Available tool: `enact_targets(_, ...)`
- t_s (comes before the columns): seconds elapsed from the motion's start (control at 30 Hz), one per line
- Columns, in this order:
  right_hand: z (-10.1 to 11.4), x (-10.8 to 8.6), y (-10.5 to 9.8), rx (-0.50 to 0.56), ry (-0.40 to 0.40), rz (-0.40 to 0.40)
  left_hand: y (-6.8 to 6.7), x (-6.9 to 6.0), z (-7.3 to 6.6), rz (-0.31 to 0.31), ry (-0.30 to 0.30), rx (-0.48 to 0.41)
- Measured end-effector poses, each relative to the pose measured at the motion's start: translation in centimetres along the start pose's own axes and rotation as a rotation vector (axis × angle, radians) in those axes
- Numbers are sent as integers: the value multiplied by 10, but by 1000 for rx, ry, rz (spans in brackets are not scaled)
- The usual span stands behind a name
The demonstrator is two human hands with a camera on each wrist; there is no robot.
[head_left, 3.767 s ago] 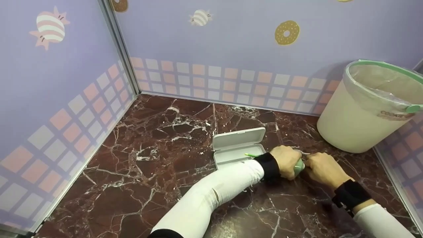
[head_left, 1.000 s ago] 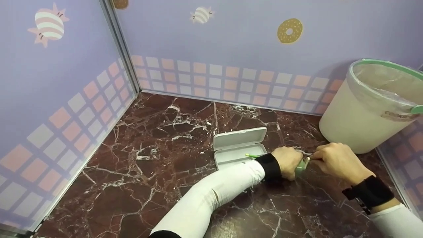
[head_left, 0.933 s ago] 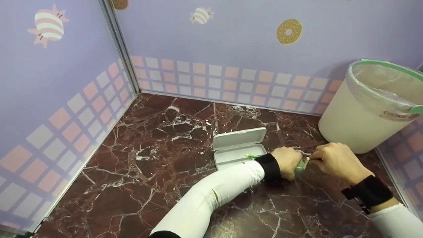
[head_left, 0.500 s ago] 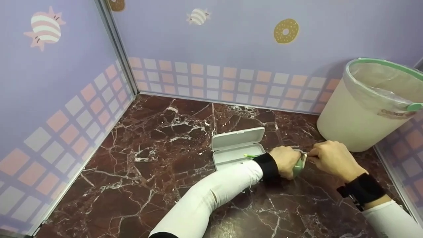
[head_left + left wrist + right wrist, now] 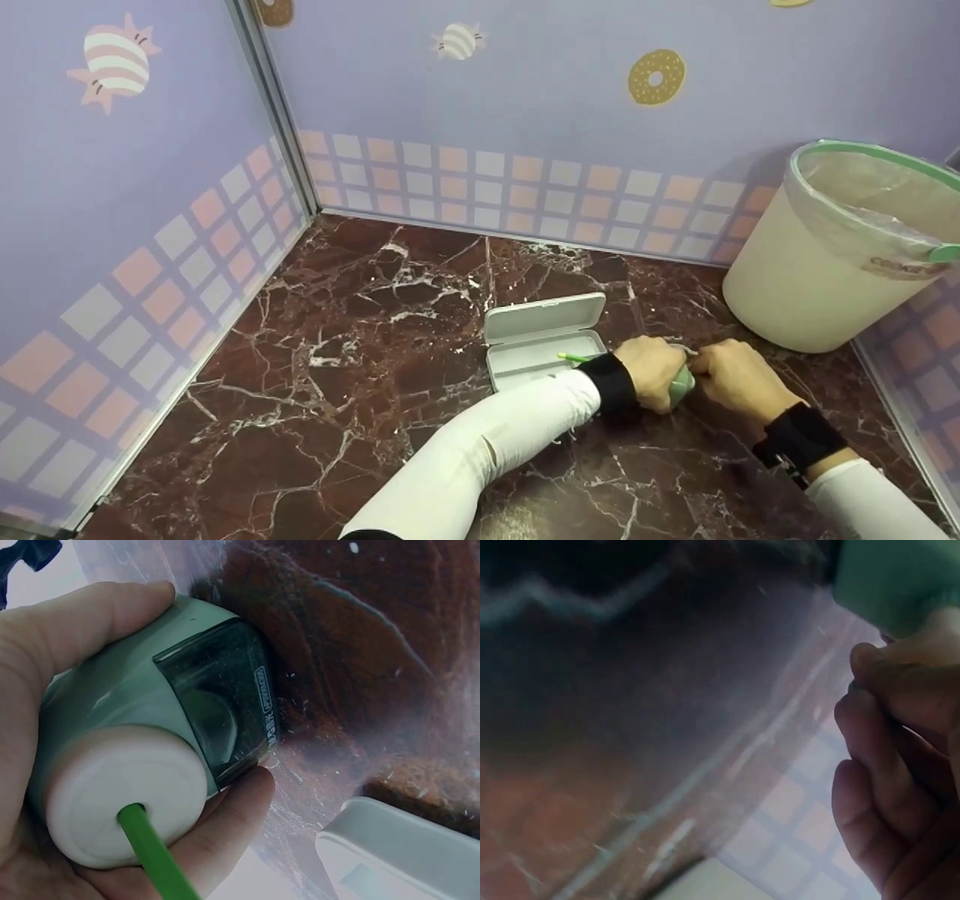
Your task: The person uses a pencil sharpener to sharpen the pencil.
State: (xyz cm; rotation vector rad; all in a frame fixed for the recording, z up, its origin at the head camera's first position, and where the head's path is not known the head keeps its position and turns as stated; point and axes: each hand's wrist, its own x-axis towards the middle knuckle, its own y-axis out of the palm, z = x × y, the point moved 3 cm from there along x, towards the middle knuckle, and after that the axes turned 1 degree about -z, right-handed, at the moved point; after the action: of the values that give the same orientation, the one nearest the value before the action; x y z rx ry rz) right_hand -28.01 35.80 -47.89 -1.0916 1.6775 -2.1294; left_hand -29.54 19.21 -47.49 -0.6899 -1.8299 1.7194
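Note:
My left hand (image 5: 651, 373) grips a pale green crank pencil sharpener (image 5: 112, 701), with the thumb over its body and fingers beneath. Its dark see-through shavings drawer (image 5: 221, 701) faces the table. A green pencil (image 5: 157, 855) sticks out of the round white front; its far end shows past my left wrist in the head view. On the sharpener's other side, my right hand (image 5: 742, 381) pinches the crank handle between curled fingers and thumb. Those fingers hide most of the handle. In the right wrist view the green body (image 5: 900, 585) stands just beyond the thumb.
Behind my left wrist lies an open pale grey pencil case (image 5: 544, 319), its lid raised. A cream bin (image 5: 810, 270) with a plastic liner stands at the back right. White crumbs are scattered on the dark red marbled tabletop (image 5: 360, 360). Patterned walls close the back and sides.
My right hand has swung round the sharpener's side with the crank, ending lower and nearer the body than a second ago. The left hand and sharpener have hardly moved.

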Motion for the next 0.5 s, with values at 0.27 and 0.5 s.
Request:
enact_targets(0.27,4,-12,7,35,1,13,4,3,0,-25,-2,-15)
enact_targets(0.5,8,-20,11,12,-37,1,5,2,0,-27,-18,-38)
